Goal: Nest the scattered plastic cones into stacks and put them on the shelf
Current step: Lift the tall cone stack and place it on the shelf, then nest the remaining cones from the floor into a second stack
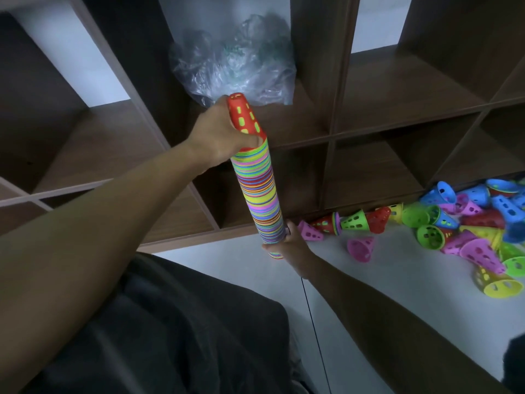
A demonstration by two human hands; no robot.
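A long stack of nested cones [260,191], striped in many colours with a red perforated cone on top, is held upright in front of the shelf [335,135]. My left hand [220,135] grips its top, around the red cone. My right hand [289,243] holds the stack's bottom end. Loose cones [466,228] in pink, green, blue, red and yellow lie scattered on the white floor at the right, against the shelf's base. A short nested stack [326,223] lies on its side among them.
The dark wooden shelf has several open cubbies. A crumpled clear plastic bag [235,64] fills the cubby right behind the stack's top. My dark-trousered leg [170,322] is at the lower left. A thin black line crosses the white floor [355,268].
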